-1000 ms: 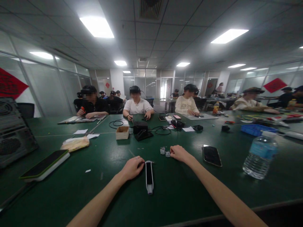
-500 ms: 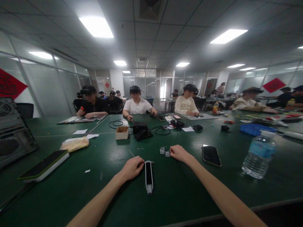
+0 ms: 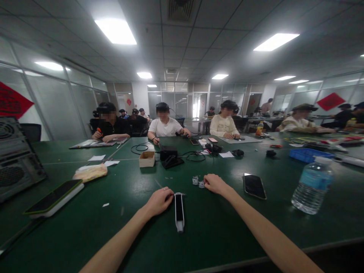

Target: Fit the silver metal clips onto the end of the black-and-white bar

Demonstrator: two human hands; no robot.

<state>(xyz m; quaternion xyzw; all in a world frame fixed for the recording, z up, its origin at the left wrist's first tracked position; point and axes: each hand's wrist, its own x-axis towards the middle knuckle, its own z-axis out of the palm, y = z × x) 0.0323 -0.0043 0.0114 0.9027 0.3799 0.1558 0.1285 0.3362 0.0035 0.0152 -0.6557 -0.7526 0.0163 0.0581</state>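
Observation:
My left hand (image 3: 159, 201) rests on the table with fingers curled together. Its fingertips meet the upper left corner of a long, narrow white frame (image 3: 182, 212) that tapers to a grey end pointing at me. A thin metallic bit sticks out at the frame's upper right. My right hand (image 3: 215, 184) lies farther out, closed like a loose fist. Just left of its fingertips sit small grey metal blocks (image 3: 195, 181), the nearer one close against them. Whatever either hand has between its fingers is hidden.
A phone (image 3: 255, 186) and a water bottle (image 3: 312, 185) stand right of my arm. At left lie a green-edged device (image 3: 54, 197) and a crumpled bag (image 3: 91, 173). Ahead are a small cardboard box (image 3: 147, 159), a black stand (image 3: 169, 155), cables and several seated people.
The view has shifted very slightly. Both hands, the white frame and the grey blocks keep their places on the table.

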